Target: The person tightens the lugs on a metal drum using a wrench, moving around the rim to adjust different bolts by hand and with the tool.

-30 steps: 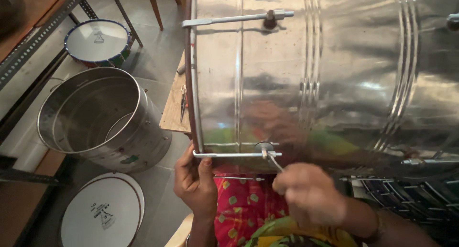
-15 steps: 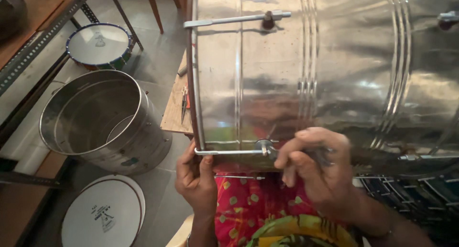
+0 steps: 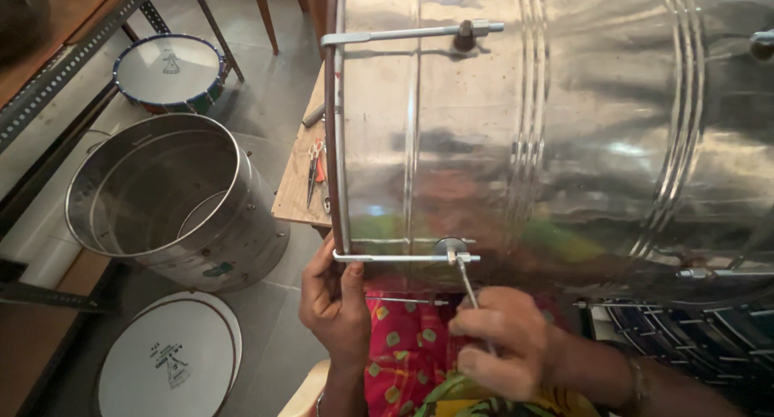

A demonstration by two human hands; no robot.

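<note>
Closest to us, our right hand (image 3: pixel 506 343) is clenched around the handle of a thin metal tool (image 3: pixel 469 286), its shaft rising to the small lug (image 3: pixel 451 248) on the side of the big steel drum shell (image 3: pixel 564 135). Our left hand (image 3: pixel 334 304) is just beside it, fingers wrapped over the lower rim of the shell and the thumb pressing up against the tension rod (image 3: pixel 395 257), which runs level from the rim hook to the lug. The shell lies on its side over our lap, where a pink patterned cloth (image 3: pixel 403 344) shows between the hands. Its polished wall mirrors blurred colours and carries raised ridge lines; a second tension rod (image 3: pixel 411 34) sits higher up the wall.

Beyond the rim stands a low wooden board (image 3: pixel 300 183) with pliers (image 3: pixel 313 167) lying on it. To the left of it, on the grey tiled floor (image 3: pixel 266 94), a smaller open steel shell (image 3: pixel 173 199) rests tilted, and white round drumheads (image 3: pixel 169 364) lie flat below it, near our left hand. Farther off, a finished drum (image 3: pixel 168 72) with a white head and dark hoop sits on the floor beside chair legs (image 3: pixel 266 18). Along the left edge runs a slotted metal shelf frame (image 3: pixel 64 70) with brown boards
</note>
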